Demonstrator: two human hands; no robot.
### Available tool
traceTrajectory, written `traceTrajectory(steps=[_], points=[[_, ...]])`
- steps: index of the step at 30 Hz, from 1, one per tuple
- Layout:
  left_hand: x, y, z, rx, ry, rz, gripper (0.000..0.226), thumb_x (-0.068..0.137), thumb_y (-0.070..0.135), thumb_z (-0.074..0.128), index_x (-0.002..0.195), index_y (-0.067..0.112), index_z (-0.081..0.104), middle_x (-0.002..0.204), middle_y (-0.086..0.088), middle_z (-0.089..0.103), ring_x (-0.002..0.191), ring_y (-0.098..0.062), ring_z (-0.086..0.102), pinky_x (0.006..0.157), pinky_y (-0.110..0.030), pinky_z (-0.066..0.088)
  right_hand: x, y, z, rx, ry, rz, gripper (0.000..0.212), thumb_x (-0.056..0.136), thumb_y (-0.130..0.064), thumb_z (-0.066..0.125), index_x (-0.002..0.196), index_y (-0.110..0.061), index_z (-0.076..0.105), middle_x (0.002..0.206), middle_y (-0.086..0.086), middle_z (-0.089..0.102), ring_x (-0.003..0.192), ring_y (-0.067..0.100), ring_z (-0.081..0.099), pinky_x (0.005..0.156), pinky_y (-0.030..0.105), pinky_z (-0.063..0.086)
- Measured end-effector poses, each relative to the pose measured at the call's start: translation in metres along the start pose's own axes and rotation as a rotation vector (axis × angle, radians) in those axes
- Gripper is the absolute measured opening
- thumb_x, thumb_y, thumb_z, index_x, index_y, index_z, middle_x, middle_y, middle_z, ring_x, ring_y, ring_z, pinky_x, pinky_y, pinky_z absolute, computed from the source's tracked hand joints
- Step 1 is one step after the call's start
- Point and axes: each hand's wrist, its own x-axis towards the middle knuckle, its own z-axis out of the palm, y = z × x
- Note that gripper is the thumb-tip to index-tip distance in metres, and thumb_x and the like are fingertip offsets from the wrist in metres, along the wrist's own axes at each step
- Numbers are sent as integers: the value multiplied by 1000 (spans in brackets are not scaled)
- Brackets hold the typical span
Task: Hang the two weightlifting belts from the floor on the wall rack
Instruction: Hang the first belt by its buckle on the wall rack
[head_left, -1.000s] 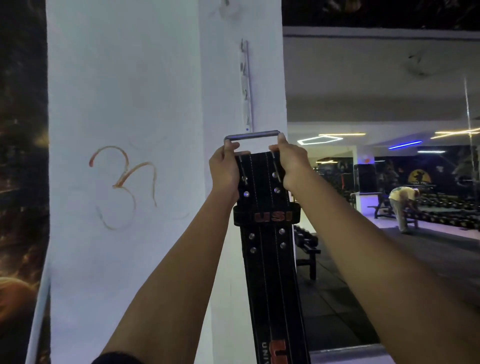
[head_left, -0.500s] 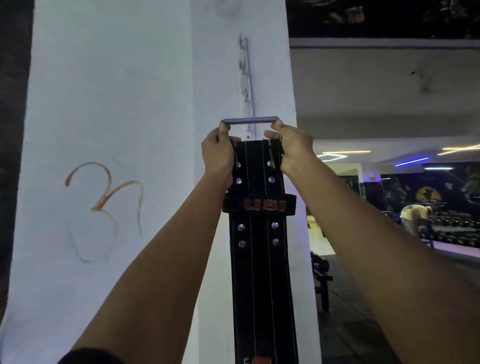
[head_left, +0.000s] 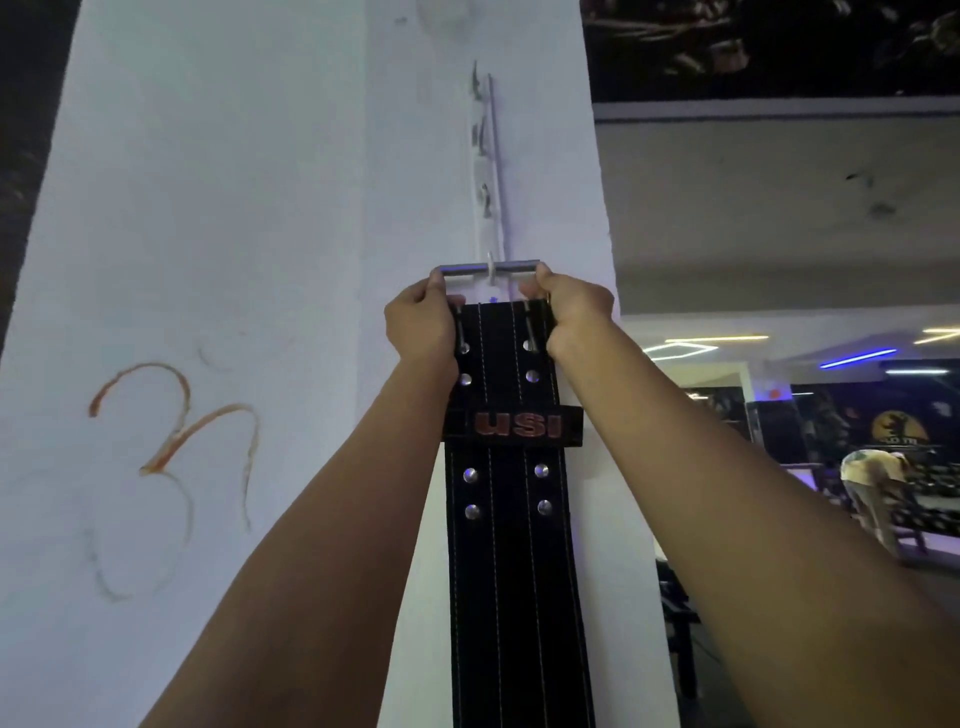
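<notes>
Against the white pillar (head_left: 218, 208), you hold the black weightlifting belt (head_left: 514, 545) with its long axis vertical, buckle end up and strap running down out of view at the bottom edge. Your left hand (head_left: 423, 322) and right hand (head_left: 569, 314) each grip one side of the belt's top edge, fingers (head_left: 543, 283) curled shut around the ends of the metal buckle bar (head_left: 488, 268). That bar lies horizontal, level with the lowest hook of the wall rack (head_left: 491, 171), and the hook shows at the bar's middle; whether the bar rests on it, you cannot tell. The "USI" keeper loop (head_left: 514, 426) faces you, just below your wrists.

Compared with half a second ago, the buckle bar has risen up to the rack's lowest hook, and your grip is unchanged.
</notes>
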Motion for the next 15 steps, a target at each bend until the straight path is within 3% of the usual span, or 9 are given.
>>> traceTrajectory(steps=[3, 6, 9, 11, 13, 15], points=[[-2, -4, -2, -17, -2, -11, 20, 93, 27, 54, 95, 11, 66, 68, 0, 64, 61, -17, 57, 76, -37, 53, -1, 6, -2, 4, 12, -2, 21, 81, -22, 70, 64, -10, 66, 73, 1, 70, 99, 28, 68, 91, 46, 54], [-4, -2, -4, -10, -13, -18, 28, 93, 28, 54, 106, 6, 66, 68, 0, 63, 61, -17, 57, 74, -37, 53, -5, 4, -3, 4, 45, 5, 26, 78, -22, 73, 59, -10, 61, 85, 7, 73, 93, 30, 69, 87, 47, 56], [-8, -2, -10, 44, -29, -29, 26, 92, 28, 56, 104, 7, 66, 72, 0, 62, 67, -19, 58, 80, -39, 54, -14, 7, -8, -35, 66, 27, 28, 77, -26, 74, 60, -11, 59, 80, 8, 67, 65, 27, 59, 55, 41, 56], [-16, -4, -17, 129, -66, -15, 25, 91, 29, 56, 101, 10, 67, 83, -4, 66, 81, -24, 63, 90, -44, 53, -22, 14, -14, -77, 52, 13, 24, 77, -29, 74, 64, -15, 60, 78, 8, 62, 61, 25, 55, 42, 31, 49], [-28, -4, -23, 223, -118, 19, 29, 90, 33, 54, 102, 10, 66, 98, -10, 68, 93, -29, 65, 93, -47, 52, -31, 19, -20, -98, 21, -9, 21, 77, -24, 74, 64, -14, 61, 77, 9, 63, 65, 27, 57, 44, 29, 48], [-38, 1, -29, 363, -142, 48, 35, 91, 36, 51, 112, 10, 64, 112, -12, 67, 102, -30, 64, 94, -45, 51, -40, 21, -26, -140, 2, -19, 23, 76, -19, 74, 60, -11, 60, 74, 12, 63, 62, 29, 57, 55, 35, 52]])
